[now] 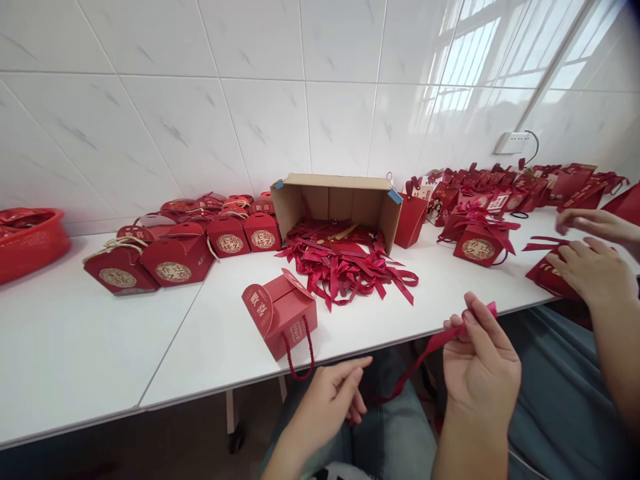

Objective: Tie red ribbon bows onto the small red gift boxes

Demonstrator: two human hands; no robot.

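Observation:
My right hand is raised in front of the table's edge, its fingers pinching one end of a red ribbon. From there the ribbon slants down to my left hand, above my lap. The left index finger points out while the other fingers curl around the ribbon's lower part; that grip is partly hidden. Just beyond my left hand stands a red gift box with a folded top and a dark red rope handle hanging over the table edge. Neither hand touches it.
A cardboard box lies on its side, spilling a heap of red ribbons. Red gift boxes stand left, beside a red basin. Ribboned boxes fill the right, where another person's hands work on a red box.

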